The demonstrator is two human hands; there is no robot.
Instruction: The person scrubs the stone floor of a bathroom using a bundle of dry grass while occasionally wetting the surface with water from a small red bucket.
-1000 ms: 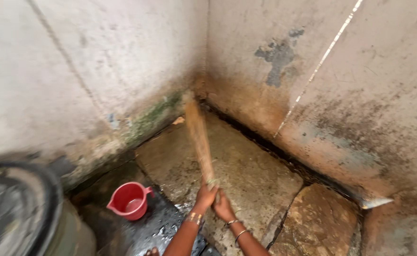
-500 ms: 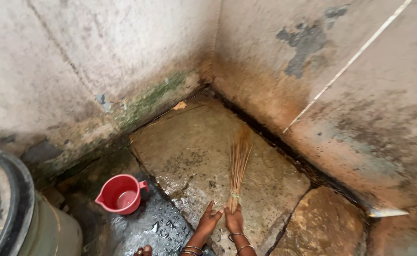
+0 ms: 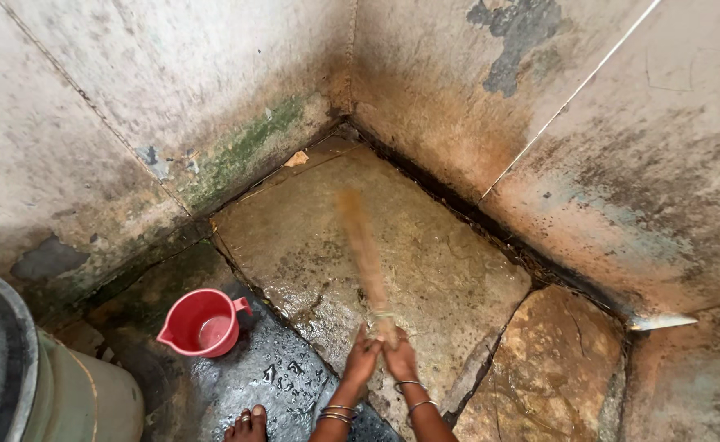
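Broom [image 3: 364, 250] now swung left, blurred | left hand [image 3: 362, 358] and right hand [image 3: 399, 356] grips closed on it | red mug [image 3: 202, 322] near left

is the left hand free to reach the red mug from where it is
Probably not right away: the left hand is clasped with the right hand on the stick broom. The red mug stands off to its left on wet floor with nothing between them.
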